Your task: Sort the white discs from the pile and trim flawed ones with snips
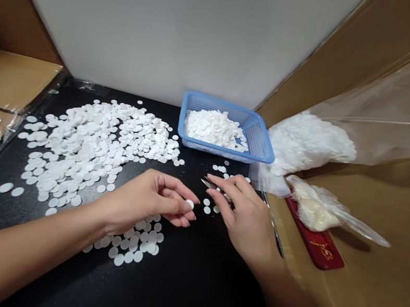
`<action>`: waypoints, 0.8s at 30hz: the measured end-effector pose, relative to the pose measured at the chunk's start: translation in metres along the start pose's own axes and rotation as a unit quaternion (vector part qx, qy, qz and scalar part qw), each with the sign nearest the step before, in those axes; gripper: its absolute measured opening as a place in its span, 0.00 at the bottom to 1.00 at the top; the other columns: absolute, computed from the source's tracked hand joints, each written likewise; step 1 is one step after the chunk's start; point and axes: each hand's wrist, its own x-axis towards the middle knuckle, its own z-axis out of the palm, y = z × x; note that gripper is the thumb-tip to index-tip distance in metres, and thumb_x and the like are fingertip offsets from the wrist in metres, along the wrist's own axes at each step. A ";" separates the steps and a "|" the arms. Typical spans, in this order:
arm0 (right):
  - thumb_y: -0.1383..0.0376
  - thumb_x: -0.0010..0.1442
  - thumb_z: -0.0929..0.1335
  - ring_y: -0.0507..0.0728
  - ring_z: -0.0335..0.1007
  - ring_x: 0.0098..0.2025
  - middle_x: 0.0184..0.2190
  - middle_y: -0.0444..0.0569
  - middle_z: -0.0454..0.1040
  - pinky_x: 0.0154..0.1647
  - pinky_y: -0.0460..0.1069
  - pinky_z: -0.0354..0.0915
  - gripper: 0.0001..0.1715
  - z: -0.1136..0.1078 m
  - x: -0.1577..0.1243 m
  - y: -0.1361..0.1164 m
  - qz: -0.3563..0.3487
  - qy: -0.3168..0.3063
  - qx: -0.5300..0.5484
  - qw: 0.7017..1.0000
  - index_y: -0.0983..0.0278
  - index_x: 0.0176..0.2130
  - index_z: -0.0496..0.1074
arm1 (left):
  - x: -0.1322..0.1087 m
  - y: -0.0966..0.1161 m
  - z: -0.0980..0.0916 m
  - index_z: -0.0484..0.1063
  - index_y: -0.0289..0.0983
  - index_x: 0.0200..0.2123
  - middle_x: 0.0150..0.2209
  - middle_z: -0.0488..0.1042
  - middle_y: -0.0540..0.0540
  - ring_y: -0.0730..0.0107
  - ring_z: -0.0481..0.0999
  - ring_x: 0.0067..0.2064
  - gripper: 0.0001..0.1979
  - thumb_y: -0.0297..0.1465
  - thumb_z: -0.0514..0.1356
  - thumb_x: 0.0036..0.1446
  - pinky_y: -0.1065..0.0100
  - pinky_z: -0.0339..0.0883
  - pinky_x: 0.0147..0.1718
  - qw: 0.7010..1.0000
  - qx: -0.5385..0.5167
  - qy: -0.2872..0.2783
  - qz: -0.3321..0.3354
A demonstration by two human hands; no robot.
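Over the black tabletop, my left hand (pixel 163 200) pinches a small round white disc (pixel 190 204) between thumb and fingertips. Just to its right, my right hand (pixel 245 216) is closed around metal tweezers (pixel 208 182). Their pointed tips stick out to the left, slightly apart, and most of their body is hidden by my fingers. A few loose discs (pixel 207 202) lie below and around my right fingers. Under my left wrist is a small group of discs (pixel 131 245), partly covered by my forearm.
A large spread of white discs (pixel 87 143) covers the left of the black table (pixel 197 289). Behind my hands stands a blue basket (pixel 229 152) with discs. To the right are a bulging clear bag (pixel 306 139), a smaller plastic bag (pixel 316 210), a red case (pixel 324 251) and cardboard (pixel 372 305).
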 end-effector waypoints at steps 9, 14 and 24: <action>0.47 0.72 0.53 0.63 0.72 0.32 0.29 0.51 0.74 0.26 0.53 0.59 0.27 0.026 -0.015 0.024 -0.010 -0.088 -0.143 0.986 0.60 0.37 0.68 | -0.066 -0.055 -0.017 0.78 0.37 0.31 0.33 0.74 0.47 0.70 0.74 0.35 0.08 0.26 0.59 0.62 0.71 0.65 0.34 0.908 0.391 0.033 0.144; 0.47 0.71 0.55 0.63 0.68 0.31 0.28 0.52 0.72 0.32 0.56 0.62 0.28 0.024 -0.010 0.018 -0.052 -0.069 -0.142 0.986 0.61 0.36 0.70 | -0.089 -0.086 -0.046 0.73 0.38 0.31 0.33 0.71 0.48 0.69 0.71 0.34 0.12 0.23 0.54 0.64 0.70 0.63 0.33 0.852 0.468 0.116 0.205; 0.76 0.67 0.58 0.61 0.62 0.66 0.65 0.55 0.66 0.64 0.62 0.66 0.31 0.075 0.037 -0.060 -0.254 -0.170 0.077 0.949 0.59 0.65 0.63 | -0.100 -0.092 -0.081 0.76 0.40 0.46 0.47 0.76 0.41 0.58 0.74 0.49 0.11 0.32 0.54 0.68 0.57 0.69 0.49 0.780 0.505 0.251 0.271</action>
